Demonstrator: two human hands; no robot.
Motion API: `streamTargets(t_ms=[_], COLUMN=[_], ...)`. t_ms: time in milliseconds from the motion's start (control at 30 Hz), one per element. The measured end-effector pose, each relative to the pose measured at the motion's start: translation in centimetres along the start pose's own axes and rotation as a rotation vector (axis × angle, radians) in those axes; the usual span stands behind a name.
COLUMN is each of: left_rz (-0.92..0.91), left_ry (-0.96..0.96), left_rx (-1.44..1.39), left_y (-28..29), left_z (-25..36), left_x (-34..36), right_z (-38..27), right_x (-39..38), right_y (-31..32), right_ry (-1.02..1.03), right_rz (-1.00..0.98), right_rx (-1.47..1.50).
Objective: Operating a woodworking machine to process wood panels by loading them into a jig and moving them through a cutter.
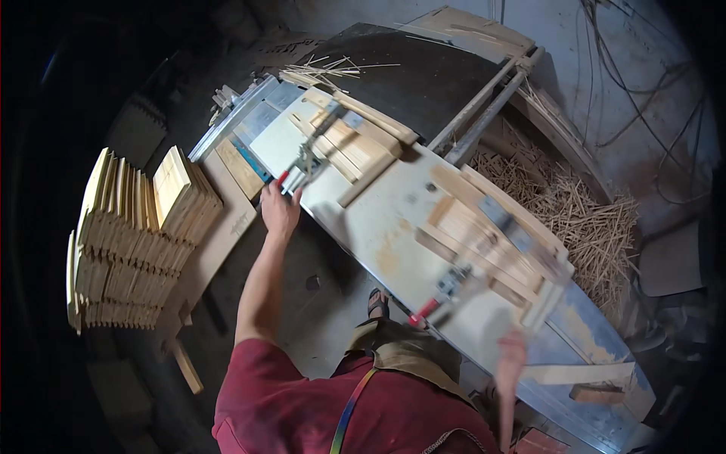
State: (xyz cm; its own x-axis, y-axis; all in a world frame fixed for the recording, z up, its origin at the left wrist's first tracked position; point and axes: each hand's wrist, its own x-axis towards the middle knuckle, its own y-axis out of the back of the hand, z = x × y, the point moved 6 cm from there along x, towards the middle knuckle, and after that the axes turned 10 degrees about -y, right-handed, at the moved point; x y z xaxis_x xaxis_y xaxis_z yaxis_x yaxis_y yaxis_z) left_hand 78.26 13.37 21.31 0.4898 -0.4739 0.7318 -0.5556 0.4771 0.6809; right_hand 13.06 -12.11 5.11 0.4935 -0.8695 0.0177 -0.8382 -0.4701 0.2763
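Observation:
My left hand [280,210] is at the red-handled toggle clamp [305,163] on the upper wooden jig [352,147], fingers slightly apart at the handle's lower end; contact is unclear. My right hand [510,352] is motion-blurred at the near edge of the white board [386,242], just below the lower jig [491,253]; its grip cannot be made out. Wood pieces sit in both jigs. The lower jig has a second red-handled clamp [446,291] and looks blurred on its right side.
Stacked wooden panels [136,242] stand at left on a board. A metal machine table [567,393] carries the jigs. Thin offcuts lie at the back [340,68] and heap at right [575,227]. Rails, a dark sheet [393,83] and hanging cables [635,106] are behind.

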Motion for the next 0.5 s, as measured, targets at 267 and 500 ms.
streamTargets(t_ms=[267, 500], left_rz=[-0.572, -0.534], left_ry=[-0.063, -0.072], left_rx=[-0.085, -0.153], left_y=[-15.1, -14.9], left_z=[-9.0, -10.4], left_x=[4.9, 5.9], right_z=[-9.3, -4.6], right_x=[1.6, -0.2], right_y=[-25.5, -23.9], right_ry=[-0.531, -0.335], right_rz=[0.312, 0.566], right_rx=[0.292, -0.291])
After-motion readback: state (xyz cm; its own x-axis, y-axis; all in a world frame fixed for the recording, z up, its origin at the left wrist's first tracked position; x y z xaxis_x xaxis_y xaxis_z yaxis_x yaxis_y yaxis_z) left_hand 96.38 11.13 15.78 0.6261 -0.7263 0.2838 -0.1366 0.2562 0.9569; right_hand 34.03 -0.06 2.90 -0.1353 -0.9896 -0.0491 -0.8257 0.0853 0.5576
